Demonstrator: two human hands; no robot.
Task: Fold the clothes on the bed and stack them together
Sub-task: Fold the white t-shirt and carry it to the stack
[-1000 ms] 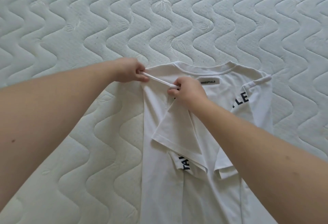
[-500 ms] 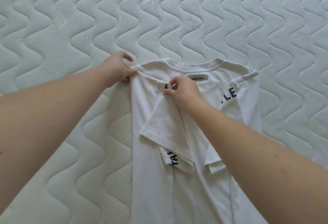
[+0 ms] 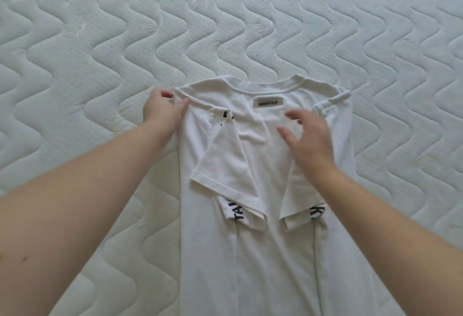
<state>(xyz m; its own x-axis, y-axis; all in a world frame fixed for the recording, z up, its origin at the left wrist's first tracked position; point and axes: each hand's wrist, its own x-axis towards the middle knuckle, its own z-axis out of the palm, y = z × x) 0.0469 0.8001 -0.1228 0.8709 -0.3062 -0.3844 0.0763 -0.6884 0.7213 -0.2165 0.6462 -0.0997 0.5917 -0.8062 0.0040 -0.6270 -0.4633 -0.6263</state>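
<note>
Bed surface: white quilted mattress [image 3: 100, 40] with wavy stitched channels fills the whole head view, running out past every edge of the frame.

T-shirt: a white t-shirt [image 3: 263, 253] lies flat on the mattress in the lower middle, collar toward the far side, its body running down out of the bottom edge.

Side folds: both long sides are turned in over the middle, so the shirt forms a narrow upright panel.

Sleeves: the left sleeve [image 3: 225, 165] is folded inward and lies slanting across the chest; the right sleeve [image 3: 300, 198] is likewise turned in, partly hidden under the right forearm.

Lettering: black letters show on folded fabric below each sleeve hem and near the left shoulder; the words cannot be read whole.

Neck label [image 3: 268, 102]: a pale rectangular tag just below the collar, printed ESSENTIALS.

Left hand [image 3: 162, 110]: at the shirt's upper left corner, thumb and fingers pinching the folded shoulder edge against the mattress.

Right hand [image 3: 308, 135]: over the upper chest just below and right of the label, fingers spread and only loosely bent, holding nothing; whether the fingertips touch the cloth cannot be told.

Arms: both bare forearms reach in from the bottom corners, the right one crossing over the shirt's right side.
</note>
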